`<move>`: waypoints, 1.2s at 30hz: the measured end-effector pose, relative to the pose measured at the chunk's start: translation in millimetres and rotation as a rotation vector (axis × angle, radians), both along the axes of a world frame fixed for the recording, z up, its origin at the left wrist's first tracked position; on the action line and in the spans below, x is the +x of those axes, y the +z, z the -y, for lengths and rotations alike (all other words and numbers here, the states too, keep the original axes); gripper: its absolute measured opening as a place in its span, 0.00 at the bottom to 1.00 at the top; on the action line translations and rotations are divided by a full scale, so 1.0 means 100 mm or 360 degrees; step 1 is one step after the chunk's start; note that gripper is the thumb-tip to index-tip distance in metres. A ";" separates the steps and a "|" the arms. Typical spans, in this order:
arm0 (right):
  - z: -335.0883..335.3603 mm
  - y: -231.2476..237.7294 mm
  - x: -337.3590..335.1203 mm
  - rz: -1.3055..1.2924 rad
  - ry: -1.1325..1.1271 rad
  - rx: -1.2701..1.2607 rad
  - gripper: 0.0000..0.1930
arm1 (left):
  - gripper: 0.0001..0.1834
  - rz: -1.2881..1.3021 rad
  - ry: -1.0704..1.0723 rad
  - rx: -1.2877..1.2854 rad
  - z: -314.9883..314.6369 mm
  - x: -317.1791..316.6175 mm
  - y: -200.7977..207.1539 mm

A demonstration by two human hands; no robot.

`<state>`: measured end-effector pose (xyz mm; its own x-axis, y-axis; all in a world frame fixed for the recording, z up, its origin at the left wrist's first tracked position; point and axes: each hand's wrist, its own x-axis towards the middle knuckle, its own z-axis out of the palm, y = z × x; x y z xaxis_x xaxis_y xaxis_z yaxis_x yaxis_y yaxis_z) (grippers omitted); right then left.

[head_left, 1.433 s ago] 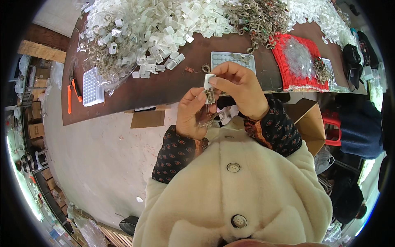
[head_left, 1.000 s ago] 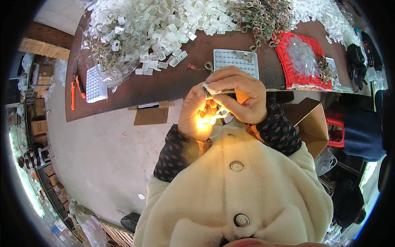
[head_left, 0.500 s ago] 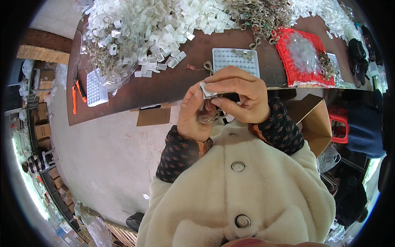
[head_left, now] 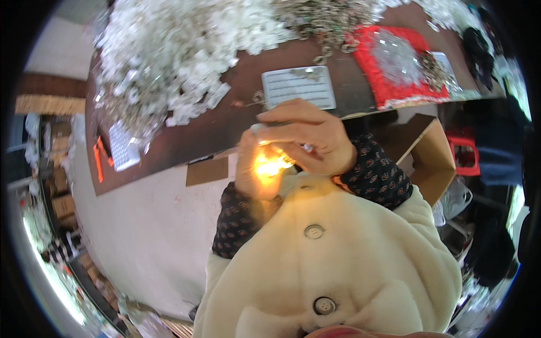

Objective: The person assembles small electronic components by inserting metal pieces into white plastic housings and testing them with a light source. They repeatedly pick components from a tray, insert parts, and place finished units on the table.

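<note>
A view from above looks down on a person in a cream fleece coat (head_left: pixel 338 270) with large round buttons and dark patterned sleeves. Both hands are raised close together in front of the chest, at the centre of the view.

The right hand (head_left: pixel 307 138) lies across the top, fingers curled and pressed together, pinching a small pale piece (head_left: pixel 260 130) at its fingertips. The left hand (head_left: pixel 253 169) sits just below and to the 8 o'clock side of it, fingers closed around something that cannot be made out. Between the two hands glows a small bright orange flame (head_left: pixel 269 165), touching or just beside the fingers of both.

Beyond the hands, toward 12 o'clock, stands a dark brown table (head_left: pixel 225 127). A large heap of small white plastic parts (head_left: pixel 174 50) covers its 11 o'clock area. A pale rectangular tray with rows of holes (head_left: pixel 298 87) lies just above the hands. At 1 o'clock sits a red tray (head_left: pixel 394 67) holding a clear bag, with a pile of small metal rings (head_left: pixel 327 17) near it. A second white tray (head_left: pixel 121 146) rests at the table's 9 o'clock edge.

An open cardboard box (head_left: pixel 431 158) stands at 3 o'clock, under the table edge. The floor (head_left: pixel 146 225) at 8 o'clock is pale grey.
</note>
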<state>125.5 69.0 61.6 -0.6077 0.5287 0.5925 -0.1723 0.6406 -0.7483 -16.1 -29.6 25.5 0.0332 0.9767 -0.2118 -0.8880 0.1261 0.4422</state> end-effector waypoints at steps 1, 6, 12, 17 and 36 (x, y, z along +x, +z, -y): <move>-0.03 -0.02 0.08 0.0076 -0.0015 0.0128 0.15 | 0.26 0.0127 -0.0089 -0.0050 0.01 0.01 0.03; 0.05 -0.13 0.39 0.0047 -0.0197 -0.0014 0.18 | 0.26 0.0042 -0.0277 -0.0096 -0.17 0.20 0.04; 0.08 -0.27 0.61 -0.0104 -0.0522 -0.0112 0.12 | 0.17 0.0057 -0.0286 -0.0195 -0.28 0.52 -0.01; 0.00 -0.28 0.84 0.0280 -0.0598 0.0379 0.18 | 0.20 -0.0090 -0.0329 -0.0539 -0.34 0.61 -0.06; -0.89 -0.68 1.62 0.0805 -0.1752 0.0268 0.03 | 0.16 -0.0431 -0.0190 -0.0412 -0.42 0.61 -0.15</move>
